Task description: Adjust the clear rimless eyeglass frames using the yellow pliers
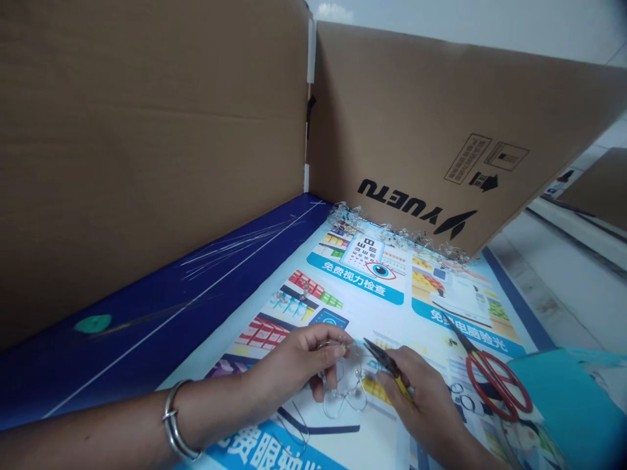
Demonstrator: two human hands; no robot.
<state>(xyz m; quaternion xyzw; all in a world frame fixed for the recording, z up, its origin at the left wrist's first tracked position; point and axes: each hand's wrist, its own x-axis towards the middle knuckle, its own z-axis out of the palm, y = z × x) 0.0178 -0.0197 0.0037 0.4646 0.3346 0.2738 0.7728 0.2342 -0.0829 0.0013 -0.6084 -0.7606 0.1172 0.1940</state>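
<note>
My left hand pinches a bent, looped wire piece between thumb and fingers. Its thin, silvery loops hang below the fingertips over the printed sheet. My right hand is closed round the yellow handles of needle-nose pliers. The pliers' dark jaws point up and left, close to the wire piece; whether they touch it I cannot tell. Red-handled scissors lie just right of my right hand, blades pointing away from me.
Two tall cardboard panels wall in the far and left sides. Several wire pieces are heaped along the far panel's foot. Straight thin wires and a green object lie at left. A teal sheet or bag is at right.
</note>
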